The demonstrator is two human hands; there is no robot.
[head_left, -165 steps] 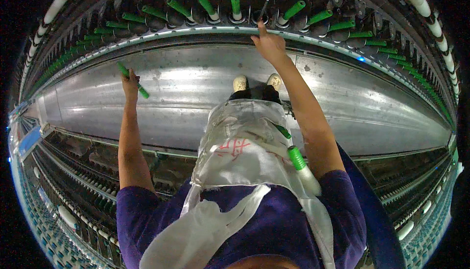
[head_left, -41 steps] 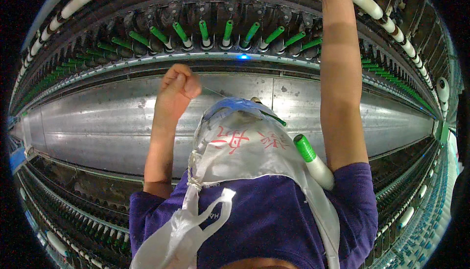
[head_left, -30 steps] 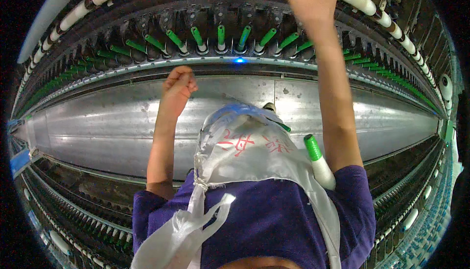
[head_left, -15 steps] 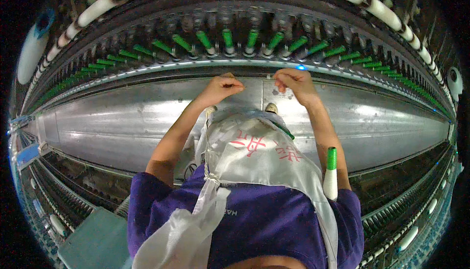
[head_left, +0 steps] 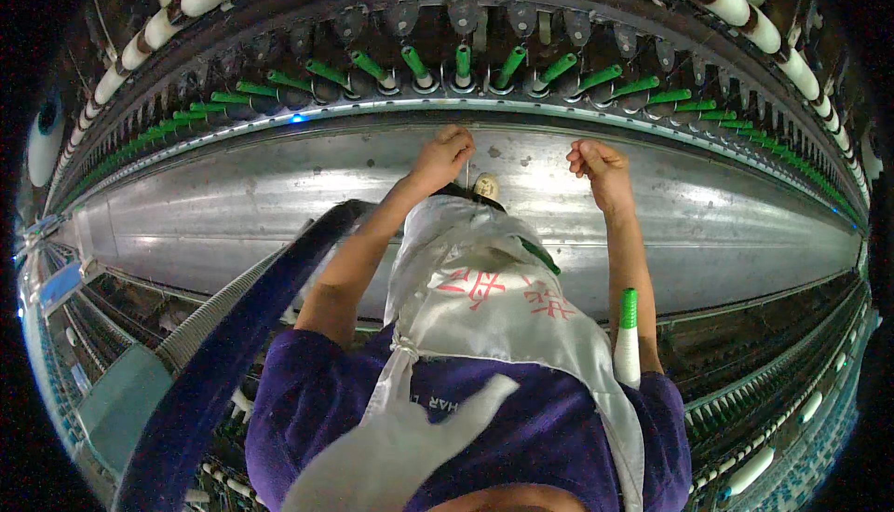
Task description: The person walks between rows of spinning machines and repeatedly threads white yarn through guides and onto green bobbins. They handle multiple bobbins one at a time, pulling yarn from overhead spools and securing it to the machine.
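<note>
Apart, left hand (head_left: 443, 161) and right hand (head_left: 603, 175), each pinched together, any held item indiscernible.

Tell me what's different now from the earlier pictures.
The left hand no longer holds the green tube it had at first. The right hand, raised high a second ago, has come down, and is apart from the left. Anything pinched in either is too small to tell. The white bobbin stays at the apron's right side.

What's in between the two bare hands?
In the head view, shiny grey metal floor shows between the left hand and right hand, with one pale shoe lower down.
</note>
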